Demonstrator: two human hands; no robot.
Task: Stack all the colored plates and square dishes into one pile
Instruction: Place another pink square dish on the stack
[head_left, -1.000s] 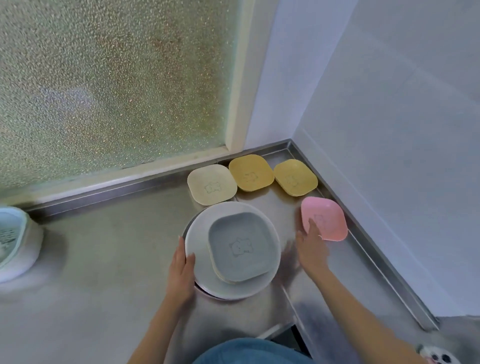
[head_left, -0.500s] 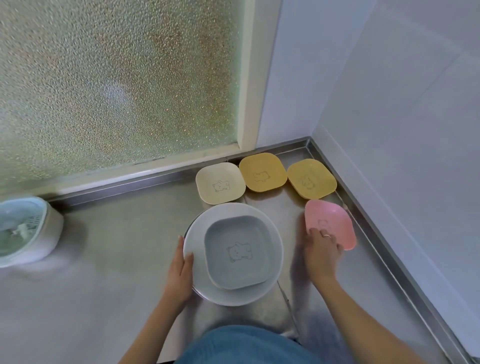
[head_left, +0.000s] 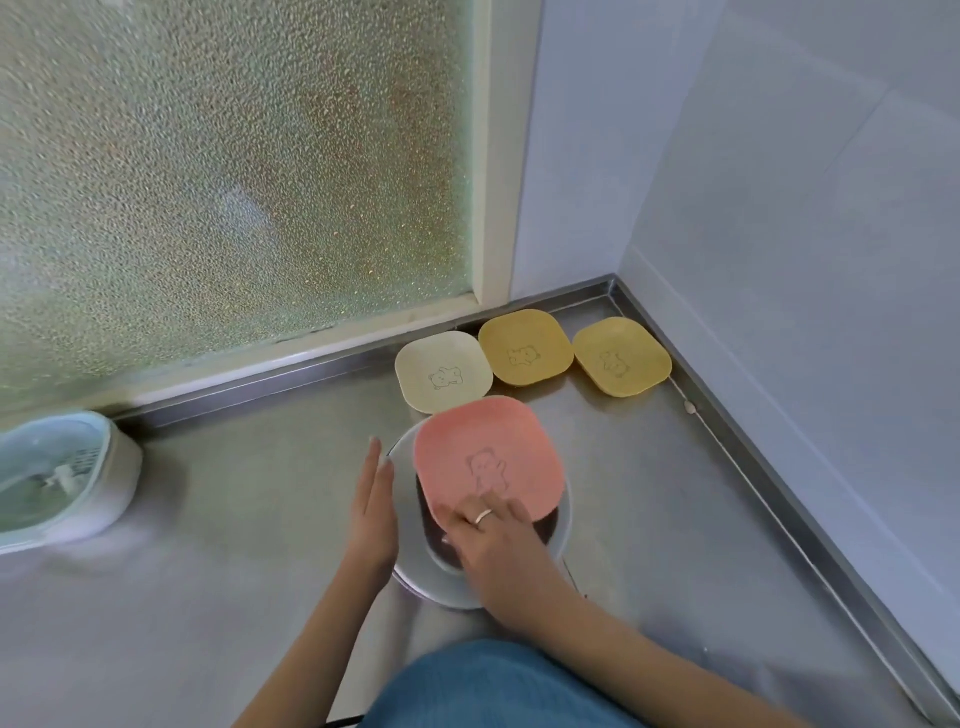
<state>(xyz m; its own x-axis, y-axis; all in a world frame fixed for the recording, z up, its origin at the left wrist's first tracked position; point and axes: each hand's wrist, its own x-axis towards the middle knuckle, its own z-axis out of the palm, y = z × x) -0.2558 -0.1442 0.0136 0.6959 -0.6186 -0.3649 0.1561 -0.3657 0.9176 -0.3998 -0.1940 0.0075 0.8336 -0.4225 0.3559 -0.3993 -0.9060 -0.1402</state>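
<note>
Pink dish (head_left: 485, 457) in the right hand (head_left: 498, 551), fingers closed over its near edge, tilted above the pile with a dark square dish barely showing under it on the white round plate (head_left: 565, 525), while the left hand (head_left: 371, 519) lies flat and open against the plate's left rim, gripping nothing. Risk from here, I'd say: let go while it is tilted or off-centre and it could sit crooked or slide off. Cream dish (head_left: 444, 371) and two yellow dishes (head_left: 524, 348) (head_left: 621, 364) wait near the steel corner; no readable writing, only a bear outline on each.
</note>
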